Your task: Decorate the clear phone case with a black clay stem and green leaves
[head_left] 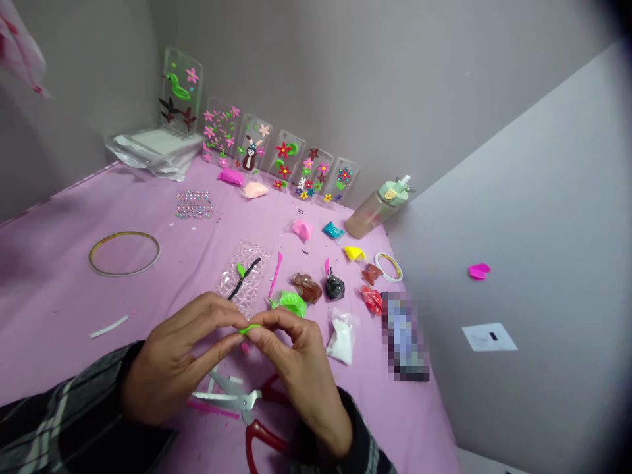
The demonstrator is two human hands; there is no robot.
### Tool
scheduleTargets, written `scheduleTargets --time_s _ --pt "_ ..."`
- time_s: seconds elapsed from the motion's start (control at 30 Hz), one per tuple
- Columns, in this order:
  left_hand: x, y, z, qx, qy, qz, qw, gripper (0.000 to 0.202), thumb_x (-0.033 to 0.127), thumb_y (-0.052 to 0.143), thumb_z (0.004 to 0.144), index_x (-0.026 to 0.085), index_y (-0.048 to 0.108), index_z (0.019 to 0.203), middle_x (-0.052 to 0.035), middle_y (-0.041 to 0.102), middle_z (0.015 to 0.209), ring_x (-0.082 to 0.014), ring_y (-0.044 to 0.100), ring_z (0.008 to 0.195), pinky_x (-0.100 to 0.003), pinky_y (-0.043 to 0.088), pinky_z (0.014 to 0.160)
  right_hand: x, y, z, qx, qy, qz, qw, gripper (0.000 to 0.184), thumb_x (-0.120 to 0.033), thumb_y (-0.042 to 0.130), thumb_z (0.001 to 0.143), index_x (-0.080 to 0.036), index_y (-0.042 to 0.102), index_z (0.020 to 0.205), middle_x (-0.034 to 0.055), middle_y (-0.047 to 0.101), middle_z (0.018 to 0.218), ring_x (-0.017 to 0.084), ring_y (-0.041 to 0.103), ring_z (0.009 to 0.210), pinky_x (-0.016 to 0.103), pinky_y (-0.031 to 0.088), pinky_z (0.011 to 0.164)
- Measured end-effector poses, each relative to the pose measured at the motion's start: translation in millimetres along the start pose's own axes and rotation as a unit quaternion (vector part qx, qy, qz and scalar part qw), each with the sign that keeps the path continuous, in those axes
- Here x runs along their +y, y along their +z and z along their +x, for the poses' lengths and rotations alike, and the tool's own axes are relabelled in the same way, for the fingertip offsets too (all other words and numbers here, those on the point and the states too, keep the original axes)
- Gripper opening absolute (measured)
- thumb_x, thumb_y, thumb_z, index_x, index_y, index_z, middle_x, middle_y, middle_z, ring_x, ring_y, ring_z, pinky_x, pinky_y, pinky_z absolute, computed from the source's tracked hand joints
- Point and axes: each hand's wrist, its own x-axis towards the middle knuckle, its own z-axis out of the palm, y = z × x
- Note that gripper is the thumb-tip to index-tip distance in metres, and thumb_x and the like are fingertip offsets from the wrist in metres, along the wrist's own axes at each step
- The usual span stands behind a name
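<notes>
My left hand [182, 355] and my right hand [301, 368] meet above the pink table [59, 309]. Both pinch a small flat piece of green clay [250, 327] between their fingertips. Just beyond them lies a clear phone case [245, 276] with a black clay stem and a green leaf on it. A bag of green clay [289, 303] sits right behind my right fingers. Red-handled scissors [247, 408] lie open on the table under my hands.
Small bags of clay in brown [307, 287], black [334, 287], red [371, 299], yellow [354, 253], blue [333, 230], pink [301, 228] and white [342, 339] lie to the right. Decorated phone cases [284, 158] lean on the back wall. A bottle [378, 207], a tape ring [124, 253] and a rhinestone sheet [195, 204] are also here.
</notes>
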Motion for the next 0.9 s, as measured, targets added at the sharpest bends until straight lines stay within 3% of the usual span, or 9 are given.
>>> scheduleTargets --time_s 0.57,0.9 --pt "2.8 1.5 2.7 0.005 0.009 0.003 1.000 0.016 0.041 0.068 0.115 0.033 0.082 0.112 0.0047 0.082 0.099 -0.0124 0.080 0.093 -0.016 0.064 0.089 -0.5 0.4 -0.1 0.010 0.004 -0.006 1.000 0.016 -0.038 0.084 0.090 -0.025 0.086 0.081 -0.0003 0.078 0.082 0.020 0.068 0.084 0.032 0.053 0.083" --pt "2.7 1.2 2.9 0.005 0.000 -0.009 1.000 0.019 0.044 0.070 0.114 0.031 0.083 0.109 0.0021 0.083 0.098 -0.0158 0.081 0.091 -0.020 0.066 0.086 -0.2 0.5 -0.2 0.012 -0.001 -0.018 1.000 0.020 -0.039 0.082 0.093 -0.025 0.086 0.080 -0.0002 0.077 0.080 0.020 0.068 0.083 0.032 0.052 0.082"
